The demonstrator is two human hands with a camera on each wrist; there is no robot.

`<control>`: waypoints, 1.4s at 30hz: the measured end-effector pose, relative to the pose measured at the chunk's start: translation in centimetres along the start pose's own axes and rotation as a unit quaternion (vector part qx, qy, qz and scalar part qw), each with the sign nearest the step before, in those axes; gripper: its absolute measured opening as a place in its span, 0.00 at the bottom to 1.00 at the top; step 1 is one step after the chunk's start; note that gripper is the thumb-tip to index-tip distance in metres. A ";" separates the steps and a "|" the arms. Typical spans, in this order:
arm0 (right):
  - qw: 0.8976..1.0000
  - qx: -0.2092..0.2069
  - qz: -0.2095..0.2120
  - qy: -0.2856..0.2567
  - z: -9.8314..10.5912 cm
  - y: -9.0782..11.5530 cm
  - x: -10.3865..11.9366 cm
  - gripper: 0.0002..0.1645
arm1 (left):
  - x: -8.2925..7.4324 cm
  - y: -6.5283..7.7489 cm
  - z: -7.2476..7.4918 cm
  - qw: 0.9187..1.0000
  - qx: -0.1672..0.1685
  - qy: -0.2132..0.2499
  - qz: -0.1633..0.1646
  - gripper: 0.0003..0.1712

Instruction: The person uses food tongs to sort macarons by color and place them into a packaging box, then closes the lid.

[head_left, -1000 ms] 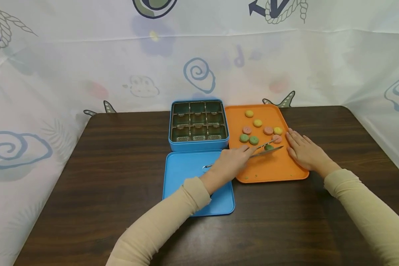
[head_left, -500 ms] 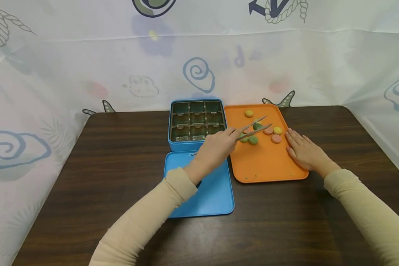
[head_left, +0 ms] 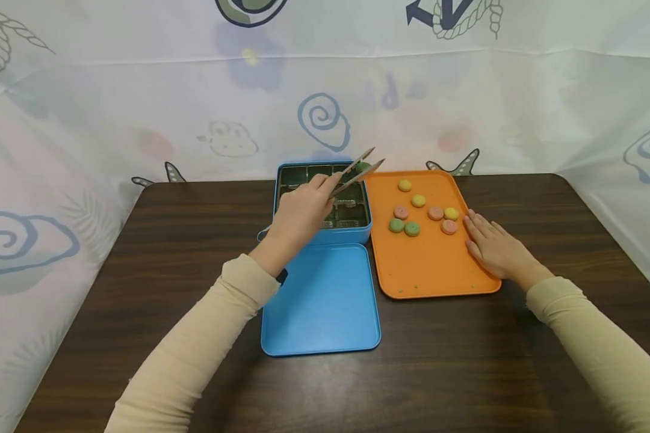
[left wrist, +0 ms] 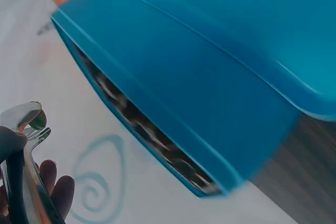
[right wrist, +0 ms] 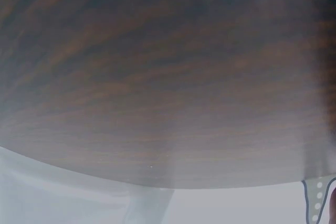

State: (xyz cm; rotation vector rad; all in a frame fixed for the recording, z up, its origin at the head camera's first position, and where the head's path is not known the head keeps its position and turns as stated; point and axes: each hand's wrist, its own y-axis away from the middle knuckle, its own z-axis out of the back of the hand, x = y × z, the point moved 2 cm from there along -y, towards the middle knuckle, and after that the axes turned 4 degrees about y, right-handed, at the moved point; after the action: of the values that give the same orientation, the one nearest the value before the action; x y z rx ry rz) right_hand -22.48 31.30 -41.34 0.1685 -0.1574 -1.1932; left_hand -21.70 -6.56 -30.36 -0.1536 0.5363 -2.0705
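Observation:
My left hand (head_left: pixel 301 211) grips metal tongs (head_left: pixel 357 175) over the blue box (head_left: pixel 338 236). Between the tong tips is a small round green cookie (head_left: pixel 363 167), held above the box's back right corner. The left wrist view also shows the tongs (left wrist: pixel 32 182) with the green cookie (left wrist: pixel 38 121) at their end. Dark compartments (head_left: pixel 349 214) line the box, partly hidden by the hand. My right hand (head_left: pixel 495 249) rests with straight fingers on the right edge of the orange tray (head_left: pixel 439 270). Several yellow, pink and green cookies (head_left: pixel 411 228) lie on the tray.
A flat blue lid (head_left: pixel 325 319) lies in front of the box, touching or close to it. The tray stands right beside the box. Dark wooden table (head_left: pixel 195 240) surrounds them, with a printed white cloth (head_left: pixel 249 108) behind. Tiny green crumbs are on the tray.
My left hand has carried the green cookie in the tongs from the tray's middle, up and leftward, to above the box. My right hand has stayed at the tray's edge.

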 end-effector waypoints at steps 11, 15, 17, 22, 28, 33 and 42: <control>1.000 0.000 0.001 0.000 0.0 0.0 0.2 0.39 | 4.6 1.3 0.0 0.998 0.001 -0.016 0.069 0.26; 1.000 0.001 0.000 0.000 0.0 0.0 0.2 0.39 | 6.0 1.8 0.2 0.995 0.005 -0.024 0.094 0.27; 1.000 0.001 0.000 0.001 0.1 0.0 0.3 0.39 | 6.7 2.0 0.2 0.994 0.007 -0.026 0.106 0.28; 1.000 0.001 0.000 0.003 0.3 0.0 0.3 0.39 | 8.3 2.7 0.1 0.990 0.022 -0.034 0.136 0.28; 1.000 0.004 -0.003 0.000 0.4 0.0 0.3 0.39 | 9.4 3.2 -0.2 0.985 0.042 -0.021 0.164 0.28; 1.000 0.004 -0.004 0.002 0.2 0.0 0.2 0.39 | 9.5 3.3 -0.4 0.986 0.042 -0.015 0.162 0.28; 1.000 0.005 -0.003 0.000 0.1 0.0 0.0 0.39 | 9.5 3.6 -0.6 0.988 0.031 -0.011 0.149 0.28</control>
State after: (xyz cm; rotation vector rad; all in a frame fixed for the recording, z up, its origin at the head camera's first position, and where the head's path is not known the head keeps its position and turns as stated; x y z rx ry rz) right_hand -22.49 31.26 -41.26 0.1772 -0.1627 -1.1993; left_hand -24.17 -15.95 -33.46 -0.0561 0.4506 -1.7902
